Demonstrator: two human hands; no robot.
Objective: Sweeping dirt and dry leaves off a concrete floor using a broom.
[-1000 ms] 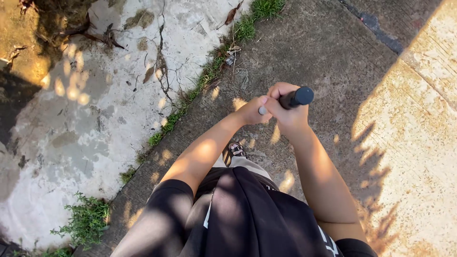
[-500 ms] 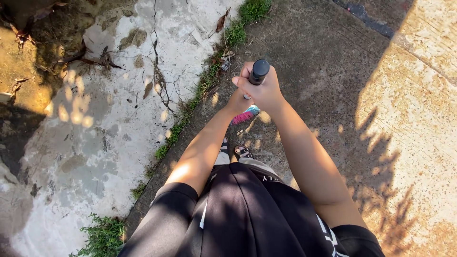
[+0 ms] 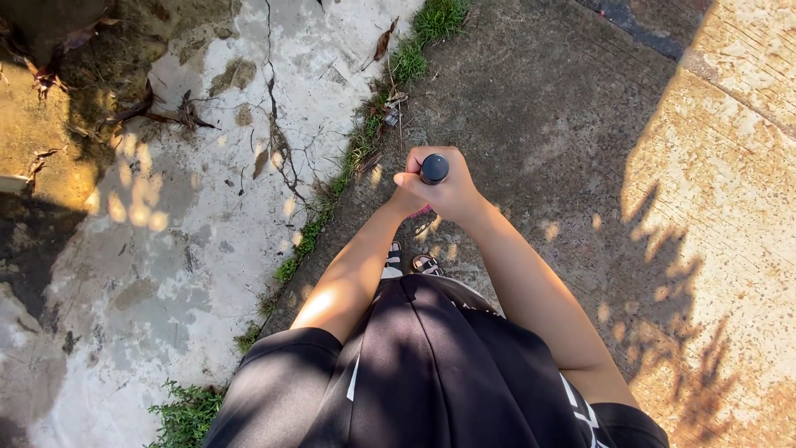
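Both my hands are clasped around the top of a stick-like handle with a round black end cap (image 3: 434, 168), which points straight up at the camera. My left hand (image 3: 408, 192) wraps it from the left, and my right hand (image 3: 461, 194) covers it from the right, fingers overlapping. A bit of pink (image 3: 419, 212) shows just under the hands; the rest of the tool is hidden by them. Below the hands I see my feet in sandals (image 3: 413, 262) on grey concrete, and my black shirt fills the bottom of the view.
A strip of grass and weeds (image 3: 365, 141) runs diagonally between the grey concrete path (image 3: 531, 99) and a cracked, whitish slab (image 3: 191, 224). Dry leaves (image 3: 157, 112) lie at the upper left. Sunlit pavement (image 3: 730, 207) with plant shadows lies to the right.
The handle was tilted with its side showing; now it stands end-on to the camera. My hands have shifted left and stay clasped on it, and the pink part is mostly hidden.
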